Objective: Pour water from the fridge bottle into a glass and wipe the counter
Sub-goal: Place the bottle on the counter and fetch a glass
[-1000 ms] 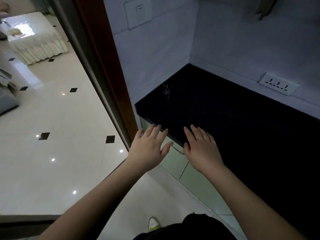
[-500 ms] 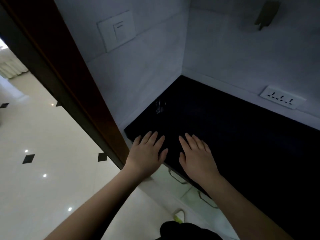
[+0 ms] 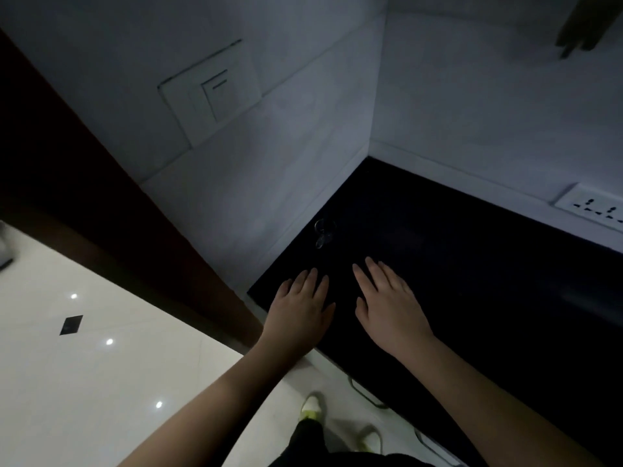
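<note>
A small clear glass (image 3: 324,233) stands on the dark counter (image 3: 472,281), close to the left wall, at about twelve o'clock from my left hand (image 3: 300,306) and near it but not touching. It is hard to make out in the dim light; only its rim and a few glints show, and I cannot tell whether it holds anything.

I judge it light, rigid, smooth and breakable, so a slippery thing to lift carelessly. The best hold would be around its side wall, fingers on one side and thumb on the other, below the rim, kept upright.

My right hand (image 3: 391,306) lies just beside the left, at its three o'clock. Both are spread flat, palms down, over the counter's near left corner; neither grip is closed on anything. Whether the palms press on the surface or hover just above it I cannot tell.

Further out, a light switch (image 3: 210,92) sits on the wall at eleven o'clock, and a power socket (image 3: 596,205) at two o'clock on the back wall. No bottle, fridge or cloth is in view. Pale tiled floor (image 3: 101,365) lies at eight o'clock.
</note>
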A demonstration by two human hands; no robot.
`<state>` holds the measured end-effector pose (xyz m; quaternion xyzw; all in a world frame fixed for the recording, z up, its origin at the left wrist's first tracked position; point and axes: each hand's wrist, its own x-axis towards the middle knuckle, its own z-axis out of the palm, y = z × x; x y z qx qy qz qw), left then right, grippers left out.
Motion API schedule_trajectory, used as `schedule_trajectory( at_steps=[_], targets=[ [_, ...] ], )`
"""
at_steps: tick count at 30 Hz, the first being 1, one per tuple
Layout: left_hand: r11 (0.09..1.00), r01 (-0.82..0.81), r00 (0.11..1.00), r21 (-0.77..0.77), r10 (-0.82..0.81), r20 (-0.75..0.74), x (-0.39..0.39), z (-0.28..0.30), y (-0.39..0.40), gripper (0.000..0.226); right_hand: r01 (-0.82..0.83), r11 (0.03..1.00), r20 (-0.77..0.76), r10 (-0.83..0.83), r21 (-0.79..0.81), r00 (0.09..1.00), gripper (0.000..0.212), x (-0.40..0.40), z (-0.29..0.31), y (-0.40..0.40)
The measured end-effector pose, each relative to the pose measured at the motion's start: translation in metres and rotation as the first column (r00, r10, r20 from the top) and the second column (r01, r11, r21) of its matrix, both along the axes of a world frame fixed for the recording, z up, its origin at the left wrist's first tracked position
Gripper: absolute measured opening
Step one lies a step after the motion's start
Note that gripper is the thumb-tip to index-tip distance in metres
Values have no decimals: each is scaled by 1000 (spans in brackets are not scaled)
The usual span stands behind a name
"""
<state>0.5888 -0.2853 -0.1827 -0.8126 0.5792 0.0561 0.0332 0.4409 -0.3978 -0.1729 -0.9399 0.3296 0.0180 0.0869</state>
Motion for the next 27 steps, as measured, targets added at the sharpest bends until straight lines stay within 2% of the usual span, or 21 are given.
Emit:
schedule_trajectory(
  at_steps=[8,12,15,18,20,24,27],
  targets=[
    [995,49,999,91,-47,-28,53,-27,-49,61,69,998,-17,-69,10,997,57,38,-17,-19],
    [994,-12,986,105,30,-166,69,-48,-71,65,94,995,-20,-94,15,995,58,50,-21,-26],
    [993,-18,990,116,34,-136,81,-66,-86,65,121,992,-28,-120,19,992,60,54,-26,-32],
    [990,-69,970,127,96,-224,94,-81,-100,59,149,988,-28,-148,26,989,60,54,-31,-35],
    [980,-146,914,132,185,-361,103,-89,-109,58,182,983,-28,-181,37,983,60,53,-33,-38],
    [938,-330,721,103,321,-614,112,-98,-125,54,200,978,31,-202,57,979,59,47,-41,-37],
    [879,-461,530,119,381,-758,113,-99,-138,39,209,965,136,-230,156,964,54,43,-45,-36]
  ],
)
